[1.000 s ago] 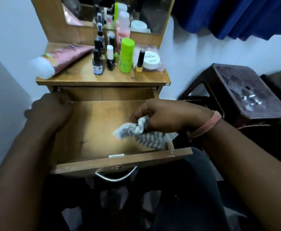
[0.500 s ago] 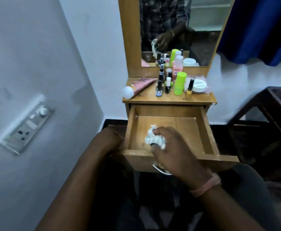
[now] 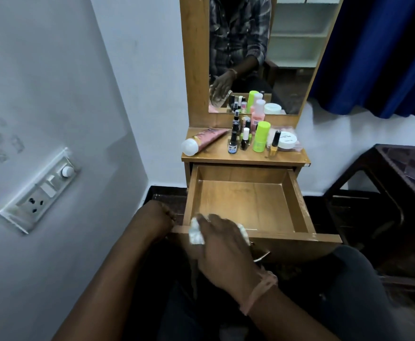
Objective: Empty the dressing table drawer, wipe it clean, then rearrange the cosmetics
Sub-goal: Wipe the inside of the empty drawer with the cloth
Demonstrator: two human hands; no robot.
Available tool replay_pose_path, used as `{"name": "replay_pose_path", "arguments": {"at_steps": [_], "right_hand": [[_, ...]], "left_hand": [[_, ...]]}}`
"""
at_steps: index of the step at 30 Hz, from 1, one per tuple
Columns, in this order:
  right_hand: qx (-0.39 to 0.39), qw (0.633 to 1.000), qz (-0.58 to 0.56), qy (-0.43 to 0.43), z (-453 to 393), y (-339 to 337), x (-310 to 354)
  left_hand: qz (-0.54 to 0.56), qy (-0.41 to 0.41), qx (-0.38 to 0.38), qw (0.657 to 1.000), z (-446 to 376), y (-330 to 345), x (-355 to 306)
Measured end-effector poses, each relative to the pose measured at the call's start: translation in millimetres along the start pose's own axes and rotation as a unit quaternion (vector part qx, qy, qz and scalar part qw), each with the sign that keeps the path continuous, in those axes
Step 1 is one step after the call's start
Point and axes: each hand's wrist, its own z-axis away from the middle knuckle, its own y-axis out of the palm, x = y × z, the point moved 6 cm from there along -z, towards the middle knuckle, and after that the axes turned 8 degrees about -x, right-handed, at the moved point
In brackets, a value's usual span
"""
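The wooden drawer [image 3: 299, 210] of the dressing table is pulled out, with nothing inside it. My right hand [image 3: 222, 244] presses a white patterned cloth [image 3: 196, 233] against the drawer's front edge at its left end. My left hand [image 3: 159, 217] grips the drawer's front left corner. On the table top [image 3: 287, 157] stand the cosmetics: a pink tube [image 3: 205, 140] lying on its side, small dark bottles [image 3: 233, 141], a lime green bottle [image 3: 260, 136], a nail polish [image 3: 274, 143] and a white jar [image 3: 287, 141].
A mirror [image 3: 263, 52] rises behind the cosmetics. A dark stool [image 3: 403, 183] stands to the right of the drawer, under a blue curtain [image 3: 383, 57]. A wall with a switch panel [image 3: 41, 190] is close on the left.
My head has pulled back and up, widening the view. My right hand has moved with the cloth from inside the drawer to its front left edge. My left hand stays at the corner.
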Motion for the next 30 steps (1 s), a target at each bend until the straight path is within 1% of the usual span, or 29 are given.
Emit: {"name": "replay_pose_path", "arguments": {"at_steps": [2, 3, 5, 7, 8, 9, 12, 14, 16, 18, 19, 20, 23, 24, 25, 27, 28, 29, 30], "right_hand": [[-0.015, 0.999, 0.021, 0.043, 7, -9, -29], [-0.025, 0.998, 0.029, 0.046, 13, -12, -38], [-0.037, 0.999, 0.023, 0.024, 27, -14, -45], [-0.023, 1.0, 0.014, -0.003, 38, -14, -47], [-0.024, 1.0, 0.018, -0.002, 40, -16, -53], [-0.032, 0.999, 0.02, 0.018, 40, -18, -63], [-0.085, 0.987, 0.037, 0.133, 42, -33, -101], [-0.095, 0.982, 0.052, 0.158, 46, -37, -105], [-0.078, 0.987, 0.044, 0.13, 53, -35, -101], [-0.053, 0.994, 0.043, 0.081, 59, -39, -102], [-0.044, 0.995, 0.044, 0.075, 60, -43, -109], [-0.047, 0.994, 0.043, 0.093, 61, -49, -121], [-0.092, 0.977, 0.055, 0.184, 65, -65, -152], [-0.092, 0.977, 0.054, 0.186, 66, -65, -151], [-0.085, 0.981, 0.047, 0.169, 68, -63, -146], [-0.051, 0.992, 0.023, 0.111, 72, -57, -136], [-0.039, 0.995, 0.013, 0.096, 73, -57, -136], [-0.04, 0.994, 0.006, 0.104, 73, -59, -142], [-0.055, 0.989, 0.002, 0.134, 72, -64, -152]], "left_hand": [[-0.017, 0.011, -0.005, 1.0, -1, 1, 0], [-0.027, 0.02, -0.008, 0.999, -2, 2, 1], [-0.045, 0.03, -0.013, 0.998, 0, 4, -1], [-0.051, 0.042, -0.018, 0.998, 4, 7, -6], [-0.055, 0.057, -0.02, 0.997, 7, 9, -12], [-0.059, 0.075, -0.023, 0.995, 11, 11, -18], [-0.05, 0.142, -0.011, 0.989, 34, 23, -43], [-0.069, 0.199, -0.011, 0.978, 49, 32, -57], [-0.094, 0.243, -0.024, 0.965, 61, 39, -67], [-0.106, 0.265, -0.027, 0.958, 67, 44, -72], [-0.112, 0.272, -0.027, 0.955, 69, 45, -73], [-0.117, 0.277, -0.027, 0.953, 70, 46, -74], [-0.135, 0.284, -0.032, 0.949, 69, 48, -76], [-0.139, 0.283, -0.035, 0.948, 69, 47, -76], [-0.14, 0.285, -0.038, 0.948, 69, 47, -77], [-0.145, 0.287, -0.041, 0.946, 68, 48, -78], [-0.148, 0.286, -0.039, 0.946, 67, 48, -79], [-0.148, 0.284, -0.037, 0.947, 67, 47, -79], [-0.148, 0.283, -0.036, 0.947, 66, 48, -79]]}}
